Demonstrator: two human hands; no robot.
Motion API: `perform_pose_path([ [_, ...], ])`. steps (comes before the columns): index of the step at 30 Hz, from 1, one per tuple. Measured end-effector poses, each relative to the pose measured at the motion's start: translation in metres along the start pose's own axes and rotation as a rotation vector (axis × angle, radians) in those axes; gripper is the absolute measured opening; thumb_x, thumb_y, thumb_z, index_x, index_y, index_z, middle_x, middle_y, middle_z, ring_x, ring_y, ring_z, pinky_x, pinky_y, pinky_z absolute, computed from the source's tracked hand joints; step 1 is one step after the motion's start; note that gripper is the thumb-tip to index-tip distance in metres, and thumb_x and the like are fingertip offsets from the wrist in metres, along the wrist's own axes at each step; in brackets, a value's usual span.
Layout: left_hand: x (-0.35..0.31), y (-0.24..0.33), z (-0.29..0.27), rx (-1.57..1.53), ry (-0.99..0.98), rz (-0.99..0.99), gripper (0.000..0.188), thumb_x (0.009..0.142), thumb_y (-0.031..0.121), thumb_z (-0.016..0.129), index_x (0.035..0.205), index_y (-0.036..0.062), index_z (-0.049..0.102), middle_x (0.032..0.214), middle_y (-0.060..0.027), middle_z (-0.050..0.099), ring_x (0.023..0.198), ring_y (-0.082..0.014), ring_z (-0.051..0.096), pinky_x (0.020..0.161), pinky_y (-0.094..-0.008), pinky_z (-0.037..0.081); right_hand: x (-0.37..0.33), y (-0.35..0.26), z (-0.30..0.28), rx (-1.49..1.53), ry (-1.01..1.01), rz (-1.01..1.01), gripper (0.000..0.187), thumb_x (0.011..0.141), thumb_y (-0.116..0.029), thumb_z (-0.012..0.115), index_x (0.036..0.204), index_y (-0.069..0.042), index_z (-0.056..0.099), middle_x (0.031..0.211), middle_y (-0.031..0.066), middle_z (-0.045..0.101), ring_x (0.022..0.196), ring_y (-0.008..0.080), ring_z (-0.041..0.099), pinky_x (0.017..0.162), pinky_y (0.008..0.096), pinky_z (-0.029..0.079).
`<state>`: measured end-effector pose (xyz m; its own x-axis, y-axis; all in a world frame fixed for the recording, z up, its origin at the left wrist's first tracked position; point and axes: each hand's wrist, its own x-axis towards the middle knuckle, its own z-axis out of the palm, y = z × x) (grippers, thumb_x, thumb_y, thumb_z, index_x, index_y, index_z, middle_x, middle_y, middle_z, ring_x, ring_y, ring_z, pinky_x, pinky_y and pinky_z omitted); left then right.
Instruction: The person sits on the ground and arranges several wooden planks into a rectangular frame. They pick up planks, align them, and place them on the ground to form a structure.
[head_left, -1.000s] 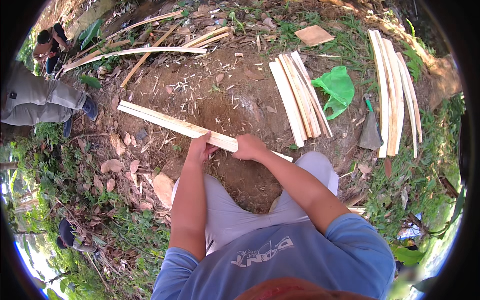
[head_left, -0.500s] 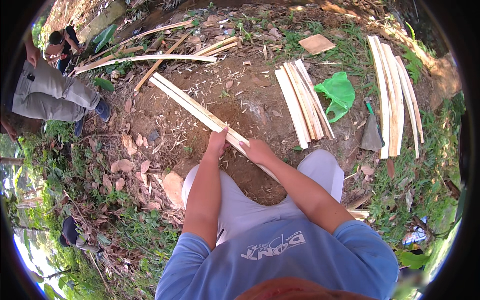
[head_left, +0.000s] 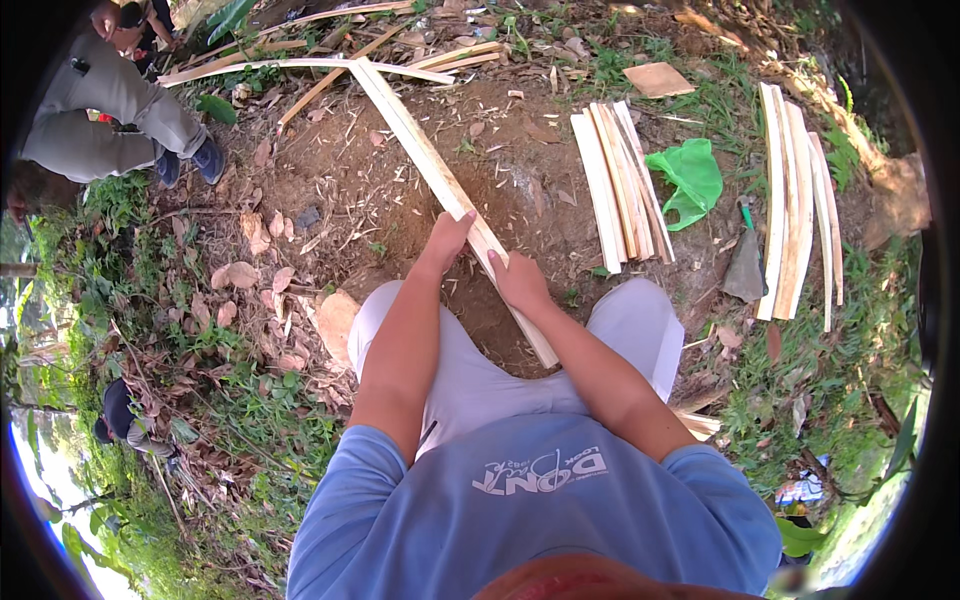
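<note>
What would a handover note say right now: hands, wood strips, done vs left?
Left hand: gripping the long split wood strip higher up.
Right hand: gripping the same strip lower down. The strip slants from the lap up and left over bare dirt.
Done, by the look of it: a stack of pale strips ahead on the dirt and a second stack at far right.
Nearby: green plastic bag, a blade tool lying beside it.
Left: the strip in hand is not stacked; more long strips lie at upper left.

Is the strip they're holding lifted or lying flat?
Lifted: both hands, left hand and right hand, grip the pale strip above the knees.
</note>
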<state>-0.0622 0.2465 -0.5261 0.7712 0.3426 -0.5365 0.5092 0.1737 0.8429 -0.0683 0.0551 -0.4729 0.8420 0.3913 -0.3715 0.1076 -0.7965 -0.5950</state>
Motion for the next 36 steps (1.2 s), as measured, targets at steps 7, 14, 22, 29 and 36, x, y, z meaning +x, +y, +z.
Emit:
perform_pose_path([
  [7, 0.006, -0.007, 0.024, 0.085, -0.012, 0.173, 0.032, 0.100, 0.026, 0.067, 0.111, -0.0043, 0.066, 0.086, -0.0063, 0.069, 0.069, -0.0144, 0.062, 0.060, -0.0325, 0.049, 0.012, 0.019, 0.032, 0.089, 0.157, 0.081, 0.068, 0.105, -0.053, 0.044, 0.095, 0.010, 0.068, 0.096, 0.0386, 0.067, 0.097, 0.0545, 0.065, 0.089, 0.0585, 0.049],
  [14, 0.009, -0.012, 0.016, 0.147, -0.002, 0.000, 0.048, 0.098, 0.038, 0.067, 0.084, -0.0074, 0.071, 0.067, -0.0100, 0.065, 0.056, -0.0185, 0.057, 0.054, -0.0390, 0.043, 0.008, 0.012, 0.038, 0.145, 0.100, 0.151, 0.068, 0.107, -0.052, 0.041, 0.096, 0.010, 0.067, 0.099, 0.0384, 0.067, 0.101, 0.0550, 0.063, 0.093, 0.0585, 0.047],
  [22, 0.005, -0.020, 0.028, -0.140, 0.049, 0.018, 0.052, 0.109, 0.041, 0.047, 0.102, -0.0081, 0.064, 0.080, -0.0124, 0.062, 0.063, -0.0231, 0.066, 0.054, -0.0378, 0.058, 0.029, 0.050, 0.062, 0.333, 0.053, 0.152, 0.068, 0.110, -0.049, 0.035, 0.096, 0.011, 0.065, 0.086, 0.0296, 0.069, 0.084, 0.0436, 0.071, 0.077, 0.0514, 0.056],
  [29, 0.000, 0.003, -0.010, -0.097, 0.219, 0.030, 0.057, 0.111, 0.045, 0.040, 0.105, -0.0074, 0.060, 0.080, -0.0117, 0.059, 0.062, -0.0236, 0.064, 0.058, -0.0374, 0.062, -0.002, 0.046, 0.022, 0.737, 0.035, 0.363, 0.059, 0.110, -0.048, 0.041, 0.099, 0.006, 0.060, 0.070, 0.0106, 0.059, 0.056, 0.0221, 0.067, 0.048, 0.0335, 0.058],
  [36, -0.013, 0.013, -0.011, 0.107, 0.272, 0.117, 0.059, 0.110, 0.043, 0.041, 0.086, -0.0083, 0.058, 0.076, -0.0165, 0.060, 0.060, -0.0283, 0.067, 0.059, -0.0428, 0.060, 0.011, 0.061, -0.014, 0.874, 0.119, 0.439, 0.058, 0.108, -0.052, 0.046, 0.105, 0.004, 0.059, 0.073, 0.0092, 0.058, 0.058, 0.0195, 0.060, 0.050, 0.0359, 0.050],
])
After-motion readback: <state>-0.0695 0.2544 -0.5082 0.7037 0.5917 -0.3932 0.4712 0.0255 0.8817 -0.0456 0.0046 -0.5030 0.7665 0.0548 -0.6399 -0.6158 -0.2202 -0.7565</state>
